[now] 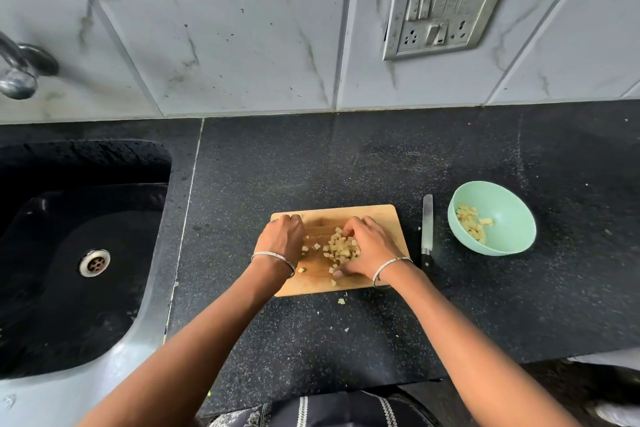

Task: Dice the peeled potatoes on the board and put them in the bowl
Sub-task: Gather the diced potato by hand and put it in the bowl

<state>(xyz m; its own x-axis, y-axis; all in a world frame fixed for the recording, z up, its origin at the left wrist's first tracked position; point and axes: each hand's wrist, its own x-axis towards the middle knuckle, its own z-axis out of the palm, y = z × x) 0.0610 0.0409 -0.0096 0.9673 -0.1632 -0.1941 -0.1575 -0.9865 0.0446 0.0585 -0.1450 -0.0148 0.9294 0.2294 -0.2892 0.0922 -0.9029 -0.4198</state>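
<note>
A wooden cutting board (374, 218) lies on the black counter. A pile of diced potato (341, 248) sits on its middle, with a few loose cubes to the left. My right hand (372, 248) cups the pile from the right, fingers curled round it. My left hand (282, 237) rests on the board's left part, fingers curled at the far edge; what it holds, if anything, is hidden. A mint green bowl (505, 218) stands to the right with some potato dice (471, 224) inside. A knife (427, 229) lies on the counter between board and bowl.
A black sink (52, 253) with a metal drain is at the left, a tap above it. A few potato scraps (341, 302) lie on the counter in front of the board. A tiled wall with a switch panel (446, 14) stands behind.
</note>
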